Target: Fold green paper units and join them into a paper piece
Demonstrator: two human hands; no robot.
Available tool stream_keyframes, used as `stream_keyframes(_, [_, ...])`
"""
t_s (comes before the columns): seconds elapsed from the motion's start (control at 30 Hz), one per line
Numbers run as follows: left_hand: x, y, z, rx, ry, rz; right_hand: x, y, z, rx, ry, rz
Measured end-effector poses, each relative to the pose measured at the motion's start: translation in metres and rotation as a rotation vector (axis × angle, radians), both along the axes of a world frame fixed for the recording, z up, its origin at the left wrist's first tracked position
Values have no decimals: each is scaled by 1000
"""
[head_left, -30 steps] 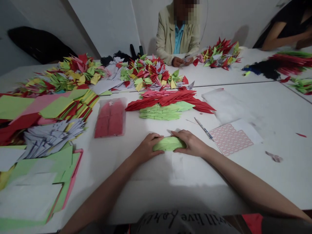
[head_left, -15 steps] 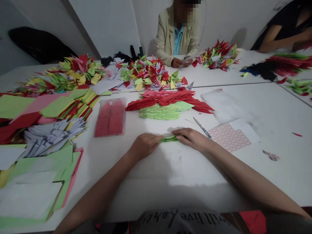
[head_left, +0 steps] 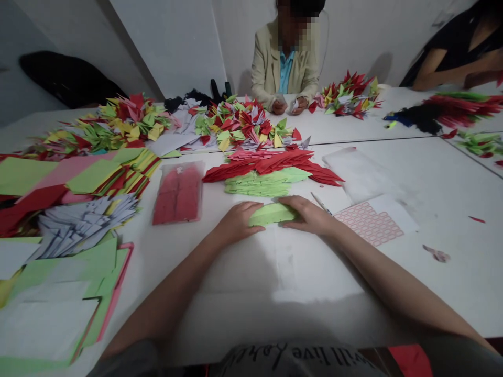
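Observation:
A bundle of folded green paper point(head_left: 272, 213) is held between my two hands over the white table. My left hand point(head_left: 239, 222) grips its left end, thumb on the near side and fingers on the far side. At the right end, my right hand point(head_left: 306, 214) grips it the same way. Just beyond lie stacked light-green folded papers point(head_left: 263, 181), with red folded papers point(head_left: 275, 162) behind them. A clear bag of red folded paper point(head_left: 177, 193) rests left of my left hand. Right of my right hand are a pen point(head_left: 321, 202) and a label sheet point(head_left: 369, 222).
Colourful paper sheets point(head_left: 58, 288) and grey-white folded papers point(head_left: 86, 220) cover the left side. Heaps of folded paper pieces point(head_left: 239, 123) line the back. A clear plastic sleeve point(head_left: 359, 170) and small scissors point(head_left: 436, 253) lie right. A person point(head_left: 285, 68) sits opposite; another sits far right.
The green bundle, a narrow strip between my fingers before, now shows a broader face. My hands have opened wider around its ends. The person opposite has moved their hands apart.

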State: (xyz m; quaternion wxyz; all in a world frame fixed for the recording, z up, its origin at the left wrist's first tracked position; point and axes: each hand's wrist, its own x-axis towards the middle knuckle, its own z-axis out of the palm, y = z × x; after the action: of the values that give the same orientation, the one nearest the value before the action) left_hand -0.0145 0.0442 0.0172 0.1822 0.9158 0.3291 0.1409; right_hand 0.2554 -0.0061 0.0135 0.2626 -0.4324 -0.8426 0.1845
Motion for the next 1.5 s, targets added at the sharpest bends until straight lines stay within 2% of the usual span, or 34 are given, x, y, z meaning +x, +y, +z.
stream_keyframes(0.13, [1, 3, -19, -97, -107, -20, -6, 8, -10, -6, 0, 24])
stream_keyframes(0.27, [2, 4, -20, -121, -137, -56, -11, 10, -17, 24, 11, 17])
stream_keyframes(0.4, [7, -4, -10, 1, -48, -32, -11, 7, -16, 35, -11, -48])
stream_keyframes(0.5, [12, -18, 5, 155, -55, -12, 2, -1, -6, 30, 8, -115])
stream_keyframes(0.57, [15, -31, 15, 189, -50, -68, 17, -11, 4, -22, 18, -161])
stream_keyframes(0.67, [13, -48, 25, 104, 16, -200, 44, -35, 18, -113, 9, -202])
stream_keyframes(0.8, [4, -63, 28, -53, 108, -274, 72, -72, 26, -193, -104, -200])
stream_keyframes(0.9, [3, -67, 28, -149, 195, -327, 79, -93, 27, -206, -164, -185])
stream_keyframes(1.03, [12, -67, 29, -212, 293, -406, 75, -103, 29, -175, -239, -151])
stream_keyframes(1.23, [20, -67, 30, -95, 393, -466, 63, -103, 38, -159, -293, -92])
stream_keyframes(1.5, [19, -75, 24, 214, 290, -484, 38, -98, 43, -108, -297, -84])
